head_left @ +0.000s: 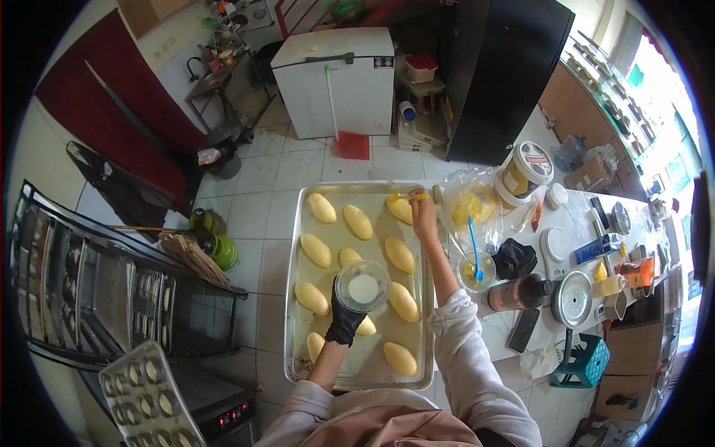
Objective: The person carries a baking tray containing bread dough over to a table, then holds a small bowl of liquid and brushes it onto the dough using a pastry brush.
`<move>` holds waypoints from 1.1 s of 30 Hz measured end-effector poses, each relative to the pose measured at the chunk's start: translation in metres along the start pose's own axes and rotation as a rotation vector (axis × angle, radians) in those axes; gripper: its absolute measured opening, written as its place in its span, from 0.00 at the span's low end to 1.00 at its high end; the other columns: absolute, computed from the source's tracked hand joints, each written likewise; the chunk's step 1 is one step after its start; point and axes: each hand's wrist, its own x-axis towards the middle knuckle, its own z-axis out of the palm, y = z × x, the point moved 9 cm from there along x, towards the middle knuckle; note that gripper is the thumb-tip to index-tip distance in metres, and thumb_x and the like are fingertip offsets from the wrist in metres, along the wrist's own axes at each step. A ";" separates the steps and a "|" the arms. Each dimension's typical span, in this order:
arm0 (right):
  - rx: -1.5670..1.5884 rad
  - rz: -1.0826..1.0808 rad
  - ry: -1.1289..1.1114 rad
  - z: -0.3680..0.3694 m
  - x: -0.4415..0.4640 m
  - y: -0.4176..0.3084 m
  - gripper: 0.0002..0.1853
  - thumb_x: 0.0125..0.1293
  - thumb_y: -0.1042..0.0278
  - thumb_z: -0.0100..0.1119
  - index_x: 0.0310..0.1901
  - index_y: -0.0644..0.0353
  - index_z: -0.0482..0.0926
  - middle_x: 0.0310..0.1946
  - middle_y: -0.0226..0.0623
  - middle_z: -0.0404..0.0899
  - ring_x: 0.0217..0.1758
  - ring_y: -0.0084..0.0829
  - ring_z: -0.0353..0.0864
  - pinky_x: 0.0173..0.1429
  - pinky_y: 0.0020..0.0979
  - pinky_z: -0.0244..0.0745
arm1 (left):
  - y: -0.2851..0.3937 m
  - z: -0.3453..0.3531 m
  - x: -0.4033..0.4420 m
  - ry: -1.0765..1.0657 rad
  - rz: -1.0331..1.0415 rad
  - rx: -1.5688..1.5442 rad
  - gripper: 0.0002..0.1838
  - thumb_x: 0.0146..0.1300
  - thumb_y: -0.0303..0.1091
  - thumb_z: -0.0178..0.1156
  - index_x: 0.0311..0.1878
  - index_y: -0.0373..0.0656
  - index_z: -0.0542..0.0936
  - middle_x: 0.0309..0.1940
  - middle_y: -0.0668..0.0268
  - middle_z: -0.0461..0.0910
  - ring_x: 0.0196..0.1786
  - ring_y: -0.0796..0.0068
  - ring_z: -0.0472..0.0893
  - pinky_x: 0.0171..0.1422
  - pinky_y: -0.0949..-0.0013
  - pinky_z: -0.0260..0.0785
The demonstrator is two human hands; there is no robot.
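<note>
My left hand point(345, 320), in a black glove, is closed around a clear plastic bowl point(380, 296) with white liquid in it, held above the middle of a large metal baking tray point(292, 246). Oval pale-yellow dough pieces point(358, 222) lie spaced over the tray, some partly hidden under the bowl and left hand. Bare, my right hand point(424, 214) grips what looks like a yellow pastry brush point(401, 197). Its end is at the dough piece point(398, 211) in the tray's far right corner.
To the right, a table holds a bowl with a blue spatula point(475, 249), a brown bottle point(517, 292), a phone point(523, 330), a scale point(555, 246), a pan point(572, 299) and a tub point(527, 165). An oven rack point(160, 298) and moulds tray point(149, 387) stand left.
</note>
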 end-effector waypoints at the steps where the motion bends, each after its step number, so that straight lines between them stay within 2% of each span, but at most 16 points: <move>1: 0.009 -0.021 0.056 -0.004 0.001 0.000 0.07 0.63 0.72 0.45 0.37 0.67 0.70 0.31 0.45 0.74 0.32 0.40 0.74 0.37 0.33 0.68 | 0.001 0.000 0.000 0.001 0.003 0.014 0.35 0.43 0.24 0.67 0.56 0.41 0.61 0.52 0.60 0.67 0.53 0.66 0.70 0.58 0.63 0.66; 5: 0.067 0.035 0.018 -0.003 -0.006 0.013 0.11 0.68 0.66 0.42 0.37 0.67 0.70 0.29 0.43 0.75 0.30 0.35 0.78 0.37 0.31 0.71 | 0.000 -0.002 -0.006 0.015 -0.006 0.048 0.37 0.41 0.23 0.67 0.56 0.41 0.60 0.53 0.60 0.66 0.53 0.67 0.70 0.58 0.64 0.66; 7: 0.095 0.108 -0.011 -0.011 -0.012 0.019 0.07 0.63 0.71 0.46 0.37 0.67 0.70 0.31 0.45 0.75 0.29 0.40 0.75 0.36 0.34 0.69 | 0.000 -0.004 -0.008 0.024 -0.013 0.060 0.38 0.40 0.22 0.68 0.56 0.41 0.60 0.53 0.60 0.66 0.53 0.67 0.70 0.58 0.64 0.67; 11: -0.026 0.078 -0.081 -0.036 -0.025 0.007 0.07 0.63 0.71 0.46 0.36 0.66 0.70 0.30 0.46 0.74 0.30 0.40 0.75 0.35 0.36 0.68 | -0.001 -0.005 -0.011 0.031 -0.020 0.083 0.39 0.39 0.21 0.68 0.56 0.40 0.59 0.54 0.59 0.65 0.53 0.67 0.70 0.57 0.64 0.67; 13: -0.159 -0.078 0.004 -0.054 -0.026 -0.015 0.07 0.64 0.71 0.45 0.36 0.66 0.71 0.29 0.46 0.74 0.30 0.41 0.75 0.35 0.37 0.68 | 0.000 -0.005 -0.011 0.028 -0.008 0.095 0.39 0.39 0.21 0.68 0.56 0.40 0.59 0.54 0.59 0.65 0.53 0.67 0.70 0.58 0.64 0.67; 15: -0.150 -0.080 0.058 -0.053 -0.025 -0.024 0.07 0.64 0.71 0.45 0.37 0.66 0.71 0.28 0.46 0.74 0.29 0.40 0.75 0.35 0.37 0.68 | -0.001 -0.004 -0.013 0.021 -0.002 0.111 0.39 0.39 0.21 0.68 0.56 0.40 0.59 0.54 0.59 0.66 0.53 0.67 0.70 0.58 0.65 0.67; 17: 0.050 0.026 0.111 -0.049 -0.020 -0.019 0.08 0.65 0.70 0.45 0.37 0.66 0.71 0.29 0.46 0.75 0.29 0.39 0.76 0.34 0.36 0.68 | -0.001 -0.001 -0.014 0.013 0.001 0.120 0.39 0.39 0.21 0.68 0.56 0.40 0.59 0.54 0.59 0.66 0.53 0.67 0.70 0.58 0.65 0.67; 21: 0.039 0.027 0.156 -0.042 -0.023 -0.005 0.09 0.66 0.68 0.45 0.37 0.66 0.71 0.28 0.44 0.75 0.29 0.36 0.76 0.34 0.34 0.69 | 0.000 0.002 -0.018 -0.004 0.010 0.135 0.39 0.39 0.21 0.68 0.56 0.40 0.59 0.54 0.59 0.66 0.54 0.67 0.70 0.58 0.65 0.67; 23: -0.069 0.179 0.251 -0.059 -0.035 0.012 0.10 0.67 0.68 0.44 0.37 0.67 0.70 0.27 0.44 0.75 0.28 0.35 0.76 0.35 0.31 0.70 | 0.002 0.002 -0.020 -0.005 0.017 0.144 0.39 0.39 0.21 0.68 0.56 0.40 0.59 0.54 0.59 0.66 0.54 0.67 0.70 0.58 0.65 0.67; 27: -0.127 0.102 0.263 -0.075 -0.046 -0.006 0.10 0.67 0.68 0.43 0.37 0.66 0.71 0.28 0.43 0.74 0.29 0.34 0.75 0.36 0.31 0.69 | 0.005 0.002 -0.020 -0.007 0.028 0.157 0.39 0.39 0.21 0.68 0.56 0.40 0.59 0.54 0.59 0.66 0.54 0.67 0.70 0.58 0.65 0.67; 29: 0.051 0.144 0.236 -0.068 -0.048 -0.008 0.09 0.67 0.69 0.43 0.37 0.66 0.71 0.30 0.43 0.74 0.30 0.34 0.74 0.35 0.32 0.68 | 0.005 0.004 -0.019 -0.015 0.035 0.162 0.39 0.39 0.21 0.68 0.56 0.40 0.59 0.54 0.59 0.66 0.54 0.67 0.70 0.58 0.65 0.67; 30: 0.019 0.022 0.200 -0.061 -0.047 -0.011 0.09 0.67 0.70 0.42 0.37 0.66 0.71 0.30 0.43 0.74 0.31 0.36 0.74 0.36 0.34 0.67 | 0.005 0.006 -0.019 -0.021 0.038 0.161 0.39 0.40 0.21 0.68 0.56 0.40 0.59 0.54 0.59 0.66 0.54 0.67 0.70 0.58 0.65 0.67; 33: -0.058 0.054 0.140 -0.057 -0.056 0.001 0.09 0.67 0.70 0.42 0.38 0.66 0.70 0.30 0.44 0.73 0.31 0.38 0.74 0.38 0.35 0.68 | 0.007 0.008 -0.019 -0.035 0.050 0.169 0.39 0.40 0.21 0.68 0.56 0.40 0.59 0.54 0.59 0.66 0.54 0.67 0.70 0.58 0.65 0.67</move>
